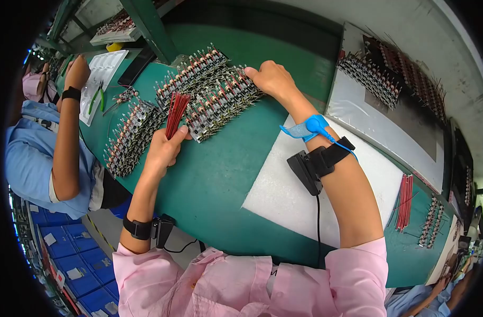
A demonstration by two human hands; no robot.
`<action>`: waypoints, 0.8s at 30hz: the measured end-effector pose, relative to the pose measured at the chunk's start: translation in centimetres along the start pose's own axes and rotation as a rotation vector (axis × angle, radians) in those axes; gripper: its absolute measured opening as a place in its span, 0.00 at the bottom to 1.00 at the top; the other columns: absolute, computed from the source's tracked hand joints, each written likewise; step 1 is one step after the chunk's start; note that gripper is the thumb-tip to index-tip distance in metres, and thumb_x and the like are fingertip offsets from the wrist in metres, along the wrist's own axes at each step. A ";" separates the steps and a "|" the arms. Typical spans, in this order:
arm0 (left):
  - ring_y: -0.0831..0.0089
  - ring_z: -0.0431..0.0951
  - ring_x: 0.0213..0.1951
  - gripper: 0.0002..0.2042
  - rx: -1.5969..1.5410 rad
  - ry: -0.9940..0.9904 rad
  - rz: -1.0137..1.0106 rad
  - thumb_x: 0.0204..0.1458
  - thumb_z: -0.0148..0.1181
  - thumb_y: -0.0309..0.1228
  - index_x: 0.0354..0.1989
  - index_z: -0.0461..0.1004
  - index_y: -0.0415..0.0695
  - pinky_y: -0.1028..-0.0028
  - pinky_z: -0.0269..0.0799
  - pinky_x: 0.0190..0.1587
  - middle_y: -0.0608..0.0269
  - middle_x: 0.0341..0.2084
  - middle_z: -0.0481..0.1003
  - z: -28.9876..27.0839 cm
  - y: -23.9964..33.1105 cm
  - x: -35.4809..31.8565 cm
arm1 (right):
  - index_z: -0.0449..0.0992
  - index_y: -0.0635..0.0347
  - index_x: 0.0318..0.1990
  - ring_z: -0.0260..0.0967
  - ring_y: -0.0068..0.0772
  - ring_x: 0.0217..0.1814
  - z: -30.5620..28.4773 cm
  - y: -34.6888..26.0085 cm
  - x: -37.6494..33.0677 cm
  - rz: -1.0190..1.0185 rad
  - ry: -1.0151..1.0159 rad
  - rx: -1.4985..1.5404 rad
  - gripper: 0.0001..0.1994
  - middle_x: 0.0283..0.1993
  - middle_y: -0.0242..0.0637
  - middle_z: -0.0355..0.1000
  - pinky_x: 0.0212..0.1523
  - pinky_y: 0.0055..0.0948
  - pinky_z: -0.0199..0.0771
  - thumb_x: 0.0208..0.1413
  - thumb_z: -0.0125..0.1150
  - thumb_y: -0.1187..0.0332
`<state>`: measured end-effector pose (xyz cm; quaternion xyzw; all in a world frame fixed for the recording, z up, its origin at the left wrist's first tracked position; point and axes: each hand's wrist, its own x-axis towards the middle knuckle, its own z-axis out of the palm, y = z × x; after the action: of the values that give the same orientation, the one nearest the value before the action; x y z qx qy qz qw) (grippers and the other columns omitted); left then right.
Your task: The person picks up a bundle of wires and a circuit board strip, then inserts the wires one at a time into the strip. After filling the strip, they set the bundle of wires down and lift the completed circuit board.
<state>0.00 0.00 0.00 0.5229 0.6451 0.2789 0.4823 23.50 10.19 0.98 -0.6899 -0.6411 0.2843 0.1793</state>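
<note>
**Hands at the rows of little parts**

From the head camera: the left hand has its fingers closed tight around a bunch of thin red wires, held upright just above the green table; the right hand rests on a row of small parts with metal legs, fingers curled down on them, but whether they pinch one I cannot tell; a blue wrist strap sits on the right arm; a white mat lies under that arm; a person in a blue shirt sits close on the left.

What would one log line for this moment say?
left hand: holds red wire bundle | right hand: on component rows | surface: green table
</note>
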 end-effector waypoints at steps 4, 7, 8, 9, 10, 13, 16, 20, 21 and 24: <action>0.87 0.43 0.06 0.14 -0.190 -0.059 -0.073 0.50 0.47 0.40 0.28 0.67 0.39 0.82 0.36 0.08 0.78 0.05 0.48 -0.2 0.3 -0.6 | 0.72 0.64 0.35 0.64 0.47 0.45 0.1 0.1 0.4 0.031 0.003 0.078 0.22 0.41 0.47 0.68 0.44 0.40 0.61 0.44 0.49 0.52; 0.88 0.44 0.07 0.13 -0.382 -0.106 -0.166 0.50 0.48 0.38 0.27 0.67 0.38 0.82 0.36 0.09 0.79 0.05 0.48 -0.3 0.6 -0.8 | 0.72 0.64 0.36 0.64 0.47 0.45 -0.1 0.0 0.7 0.065 -0.022 0.101 0.21 0.40 0.47 0.68 0.44 0.39 0.62 0.44 0.50 0.53; 0.88 0.44 0.07 0.13 -0.380 -0.104 -0.163 0.50 0.48 0.38 0.27 0.67 0.38 0.82 0.36 0.09 0.79 0.05 0.48 -0.3 0.6 -0.8 | 0.72 0.64 0.36 0.64 0.47 0.45 -0.1 0.0 0.7 0.062 -0.020 0.104 0.21 0.40 0.47 0.68 0.44 0.39 0.62 0.44 0.50 0.53; 0.88 0.44 0.07 0.13 -0.390 -0.097 -0.166 0.50 0.48 0.37 0.27 0.67 0.38 0.82 0.37 0.09 0.79 0.05 0.48 -0.1 0.6 -0.8 | 0.72 0.64 0.36 0.64 0.47 0.45 -0.1 0.1 0.7 0.064 -0.013 0.106 0.21 0.40 0.47 0.68 0.44 0.39 0.62 0.43 0.50 0.54; 0.88 0.44 0.07 0.12 -0.400 -0.088 -0.170 0.50 0.48 0.37 0.27 0.66 0.38 0.83 0.37 0.09 0.79 0.05 0.48 -0.1 0.6 -0.8 | 0.72 0.64 0.36 0.64 0.47 0.45 -0.1 0.0 0.6 0.067 -0.009 0.108 0.21 0.40 0.47 0.68 0.44 0.38 0.63 0.43 0.51 0.54; 0.88 0.44 0.07 0.12 -0.405 -0.078 -0.176 0.49 0.49 0.36 0.27 0.66 0.39 0.83 0.37 0.09 0.79 0.05 0.48 0.0 0.5 -0.9 | 0.72 0.64 0.35 0.64 0.47 0.45 -0.1 -0.3 0.3 0.065 -0.008 0.109 0.20 0.40 0.47 0.68 0.43 0.37 0.63 0.43 0.52 0.55; 0.88 0.45 0.07 0.11 -0.395 -0.077 -0.178 0.49 0.49 0.35 0.27 0.66 0.39 0.83 0.38 0.09 0.79 0.05 0.48 0.0 0.5 -0.9 | 0.73 0.64 0.35 0.64 0.47 0.45 -0.2 -0.3 0.0 0.059 -0.013 0.105 0.19 0.40 0.47 0.68 0.43 0.36 0.64 0.43 0.52 0.55; 0.88 0.44 0.06 0.10 -0.373 -0.062 -0.172 0.49 0.50 0.36 0.24 0.65 0.43 0.83 0.37 0.08 0.79 0.05 0.48 0.4 0.6 -1.0 | 0.71 0.71 0.29 0.66 0.47 0.39 -0.4 0.1 -0.7 0.010 0.025 0.107 0.23 0.35 0.52 0.68 0.39 0.37 0.64 0.43 0.52 0.53; 0.88 0.44 0.06 0.10 -0.370 -0.065 -0.167 0.49 0.50 0.36 0.24 0.65 0.43 0.83 0.37 0.08 0.79 0.05 0.48 0.4 0.7 -1.0 | 0.71 0.71 0.29 0.66 0.47 0.39 -0.5 0.2 -0.9 0.004 0.035 0.104 0.23 0.35 0.52 0.68 0.39 0.37 0.64 0.43 0.52 0.53; 0.88 0.44 0.06 0.09 -0.360 -0.076 -0.153 0.48 0.51 0.36 0.23 0.65 0.43 0.83 0.38 0.08 0.79 0.05 0.48 0.6 1.2 -1.2 | 0.71 0.71 0.29 0.66 0.47 0.39 -1.2 0.5 -1.5 -0.005 0.064 0.102 0.23 0.35 0.52 0.69 0.38 0.37 0.64 0.43 0.52 0.53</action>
<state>1.07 -0.86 1.23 0.3879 0.6040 0.3323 0.6118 24.60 8.81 1.89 -0.6871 -0.6214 0.2940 0.2351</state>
